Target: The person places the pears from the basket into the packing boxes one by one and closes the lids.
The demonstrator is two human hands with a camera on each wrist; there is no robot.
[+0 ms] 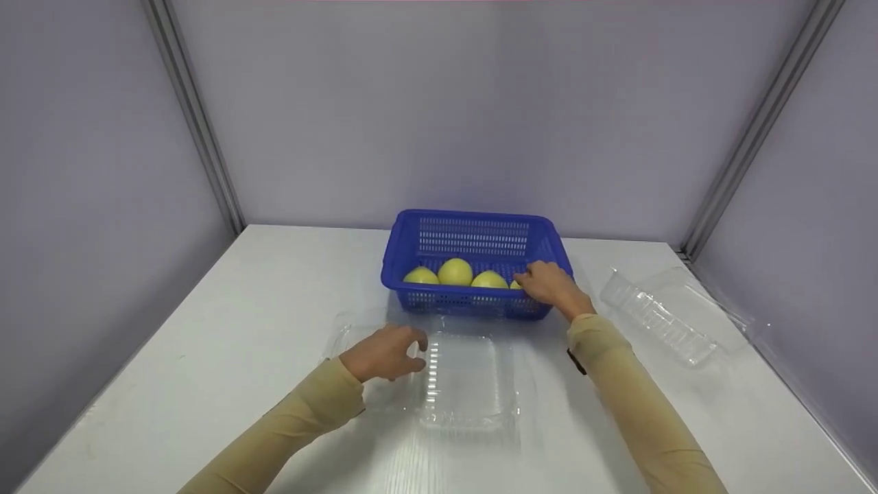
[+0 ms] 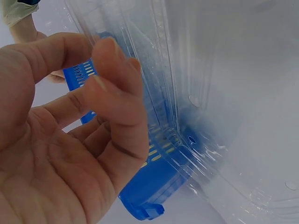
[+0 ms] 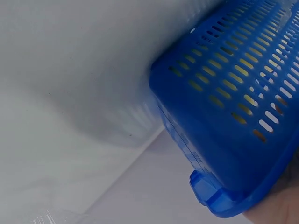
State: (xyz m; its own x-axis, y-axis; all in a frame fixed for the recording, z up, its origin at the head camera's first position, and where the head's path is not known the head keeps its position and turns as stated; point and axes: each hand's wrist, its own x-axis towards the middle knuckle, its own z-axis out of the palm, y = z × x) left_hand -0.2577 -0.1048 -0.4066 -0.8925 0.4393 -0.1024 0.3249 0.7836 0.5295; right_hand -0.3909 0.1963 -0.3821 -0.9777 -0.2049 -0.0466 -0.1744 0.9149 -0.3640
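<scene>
A blue slotted basket (image 1: 473, 291) holds several round yellow-green fruits (image 1: 455, 272) along its near side. My right hand (image 1: 552, 285) reaches over the basket's right front rim, fingertips at the rightmost fruit (image 1: 514, 285); the rim hides part of the fingers, and I cannot tell whether they grip it. In the right wrist view, the basket wall (image 3: 205, 140) covers most of that hand. A clear plastic clamshell box (image 1: 470, 377) lies in front of the basket. Over its left part is my left hand (image 1: 387, 353), fingers loosely bent beside an upright clear wall (image 2: 163, 93), with nothing between them.
More clear plastic packaging (image 1: 662, 322) lies at the right on the white table (image 1: 281, 288). Grey panels (image 1: 473, 110) enclose the back and both sides. The basket stands near the table's back edge.
</scene>
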